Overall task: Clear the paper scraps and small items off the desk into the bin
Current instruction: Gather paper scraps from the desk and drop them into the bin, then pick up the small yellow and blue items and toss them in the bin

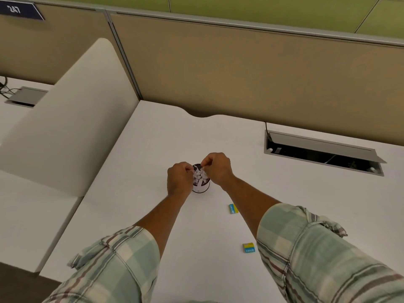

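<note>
left hand [178, 174], right hand [218, 168] — pinching scraps [199, 174] (over bin [202, 189])

Only one camera is at work, worn on the person's head and tipped forward and down over the white desk [153, 138]. Its wide lens bends the top rail of the partition [240, 73] and takes in the neighbouring desk [19, 215] at the left and the cable hatch [321, 154] at the right. The sleeves loom large at the bottom edge. The left hand [179, 178] and right hand [218, 169] sit mid-frame at the end of outstretched arms, over the bin [202, 189], where the paper scraps [200, 177] they pinch show only as white flecks.
</note>
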### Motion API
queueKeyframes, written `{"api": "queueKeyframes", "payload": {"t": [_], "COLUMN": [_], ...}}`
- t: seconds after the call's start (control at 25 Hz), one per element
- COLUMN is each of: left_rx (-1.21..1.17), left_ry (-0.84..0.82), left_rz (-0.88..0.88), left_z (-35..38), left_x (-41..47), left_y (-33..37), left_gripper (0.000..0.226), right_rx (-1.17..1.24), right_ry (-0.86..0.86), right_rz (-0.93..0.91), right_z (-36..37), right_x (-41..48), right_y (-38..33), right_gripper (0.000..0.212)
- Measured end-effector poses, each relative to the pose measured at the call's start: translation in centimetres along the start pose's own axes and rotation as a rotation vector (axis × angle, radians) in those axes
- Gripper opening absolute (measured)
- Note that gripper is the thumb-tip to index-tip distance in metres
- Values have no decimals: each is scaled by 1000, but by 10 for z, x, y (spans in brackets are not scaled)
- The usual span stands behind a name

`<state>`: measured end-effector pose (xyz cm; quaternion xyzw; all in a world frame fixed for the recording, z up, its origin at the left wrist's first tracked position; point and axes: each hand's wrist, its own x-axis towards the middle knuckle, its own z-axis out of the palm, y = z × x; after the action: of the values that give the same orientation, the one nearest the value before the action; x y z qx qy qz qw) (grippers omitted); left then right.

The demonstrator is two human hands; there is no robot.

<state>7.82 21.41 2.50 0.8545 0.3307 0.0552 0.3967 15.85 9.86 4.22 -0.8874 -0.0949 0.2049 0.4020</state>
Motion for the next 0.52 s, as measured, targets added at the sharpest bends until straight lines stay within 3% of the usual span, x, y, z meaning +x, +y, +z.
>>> {"api": "queueKeyframes", "payload": {"t": [0.12, 0.32, 0.52], "left_rx": [-50, -112, -81], "left_ry": [29, 66, -36], "left_rz": [84, 152, 291], "left_z": [-1, 8, 34], "left_x": [-6, -27, -60], "left_y": [6, 19, 31], "left_gripper": [17, 9, 16], "right_rx": [135, 646, 597], "right_ry": [22, 61, 93], "right_rz": [16, 214, 266], "right_z": [-11, -37, -74], "right_x": [-5, -21, -52], "right_y": [6, 20, 72], "right_gripper": [7, 21, 12]}}
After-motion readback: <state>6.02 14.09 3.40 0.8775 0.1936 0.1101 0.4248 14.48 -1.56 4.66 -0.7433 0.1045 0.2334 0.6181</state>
